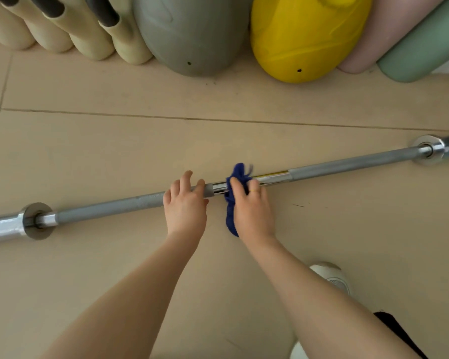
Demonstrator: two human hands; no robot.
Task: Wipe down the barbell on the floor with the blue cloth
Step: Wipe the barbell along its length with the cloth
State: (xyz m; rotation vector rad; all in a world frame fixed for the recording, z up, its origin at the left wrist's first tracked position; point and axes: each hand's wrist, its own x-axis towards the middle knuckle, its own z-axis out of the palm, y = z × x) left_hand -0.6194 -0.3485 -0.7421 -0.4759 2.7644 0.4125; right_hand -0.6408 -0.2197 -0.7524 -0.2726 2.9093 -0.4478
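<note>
Beige tiled floor [322,242]; foam rollers [88,35] and grey [192,35] and yellow [303,40] balls line its far edge. The barbell [347,164] lies across mid-floor, both sleeve ends cut off. Your left hand [186,206] rests on the shaft, fingers loosely curved; your right hand [252,206] grips the blue cloth [231,216] against the chrome centre. No legible writing.

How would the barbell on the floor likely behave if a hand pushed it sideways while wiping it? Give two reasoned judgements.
The barbell would probably roll: its round collars rest on smooth floor tiles. That may be why the left hand rests on it beside the blue cloth. Being a long steel bar, it likely feels heavy and stiff.
</note>
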